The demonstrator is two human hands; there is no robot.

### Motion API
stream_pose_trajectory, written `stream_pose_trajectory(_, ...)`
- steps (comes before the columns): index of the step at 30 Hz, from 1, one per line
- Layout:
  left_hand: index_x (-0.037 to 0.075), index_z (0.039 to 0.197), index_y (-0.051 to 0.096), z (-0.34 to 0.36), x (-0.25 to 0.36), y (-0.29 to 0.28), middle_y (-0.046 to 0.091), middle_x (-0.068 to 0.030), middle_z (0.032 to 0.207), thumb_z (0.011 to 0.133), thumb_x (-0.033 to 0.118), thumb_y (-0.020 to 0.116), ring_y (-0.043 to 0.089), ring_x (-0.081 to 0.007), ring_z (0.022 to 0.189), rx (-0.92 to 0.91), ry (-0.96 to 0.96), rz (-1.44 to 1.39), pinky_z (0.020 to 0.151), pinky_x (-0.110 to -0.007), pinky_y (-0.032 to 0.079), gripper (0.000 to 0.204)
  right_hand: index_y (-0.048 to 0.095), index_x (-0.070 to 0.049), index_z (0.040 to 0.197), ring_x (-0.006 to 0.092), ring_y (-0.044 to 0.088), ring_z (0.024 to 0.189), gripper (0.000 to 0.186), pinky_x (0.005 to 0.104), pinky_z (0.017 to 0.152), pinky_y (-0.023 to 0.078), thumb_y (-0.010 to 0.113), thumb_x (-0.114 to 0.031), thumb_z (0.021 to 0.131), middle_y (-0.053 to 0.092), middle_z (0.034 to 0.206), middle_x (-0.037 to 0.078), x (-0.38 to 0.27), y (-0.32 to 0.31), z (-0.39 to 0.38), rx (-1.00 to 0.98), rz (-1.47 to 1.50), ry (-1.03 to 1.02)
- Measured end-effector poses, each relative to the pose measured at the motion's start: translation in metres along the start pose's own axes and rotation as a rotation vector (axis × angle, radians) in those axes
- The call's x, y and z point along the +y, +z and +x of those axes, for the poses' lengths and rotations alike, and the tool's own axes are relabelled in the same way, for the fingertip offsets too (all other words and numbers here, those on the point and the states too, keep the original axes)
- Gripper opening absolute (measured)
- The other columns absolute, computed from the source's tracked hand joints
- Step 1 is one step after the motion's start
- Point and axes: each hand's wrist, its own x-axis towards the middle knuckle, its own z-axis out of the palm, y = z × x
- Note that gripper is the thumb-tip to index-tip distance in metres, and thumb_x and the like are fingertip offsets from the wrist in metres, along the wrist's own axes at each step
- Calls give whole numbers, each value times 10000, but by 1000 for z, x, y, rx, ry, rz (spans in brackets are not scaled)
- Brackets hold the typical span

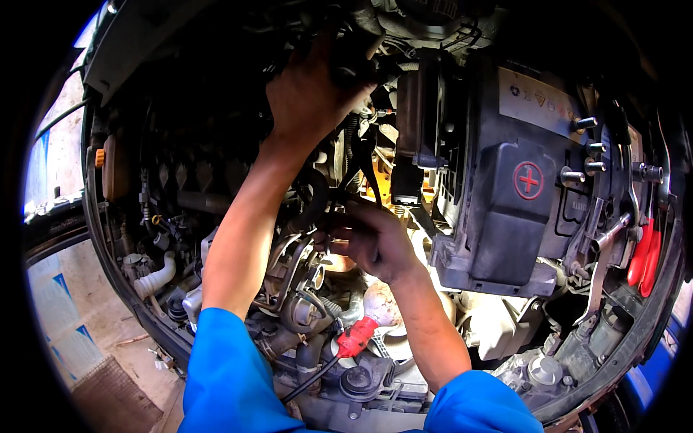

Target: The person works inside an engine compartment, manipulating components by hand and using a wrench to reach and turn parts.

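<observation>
I am reaching with both arms into a vehicle's engine bay. At the far middle, my left hand (310, 90) closes around a dark part in shadow, its thumb toward the right; its fingertips and what they hold are hard to make out. Nearer, my right hand (379, 242) has its fingers curled in by black cables (367, 167) and a dark curved hose (315, 195); what lies in them is hidden. Below it a lit work lamp with a red grip (357, 337) lies among the hoses, its black cord running toward me.
To the right stands a black battery with a flap-like terminal cover (516, 216). Several metal sockets (586, 124) stand on its top. Red-handled pliers (644, 256) and a wrench (598, 281) lie by the right edge. A white elbow pipe (155, 278) sits at the left.
</observation>
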Motion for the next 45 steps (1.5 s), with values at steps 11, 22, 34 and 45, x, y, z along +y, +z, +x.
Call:
stream_pose_trajectory(11,149,1243,542,23,-1,0,665,-210,891,742,419,661,657,-355,785,-206,-342,-52,664,-455,527,581,539,64,1183,338,651,982,304,443,855,536,442,-31,911,628,1102,235,-12,2,-5,-17,-273,-56)
stream_pose_trajectory(22,83,1050,640,42,17,-7,679,-186,949,750,581,615,655,-343,909,-427,-522,-244,804,-453,506,582,596,44,924,187,647,915,232,377,882,540,439,144,786,631,987,110,-15,-54,-6,-183,-625,-198)
stream_pose_trajectory(34,221,1288,494,30,11,11,715,-82,844,743,471,634,685,-309,849,-252,-556,-349,748,-423,538,616,328,-11,1433,263,560,1148,679,414,964,438,518,-372,889,547,1281,185,-17,-15,7,-255,-424,18)
stream_pose_trajectory(45,201,1223,555,27,8,23,703,-141,905,726,551,652,671,-353,870,-177,-506,-225,738,-479,530,616,295,38,1427,289,506,1243,606,446,1028,414,388,-12,830,496,1335,214,-18,-25,12,-414,-194,24)
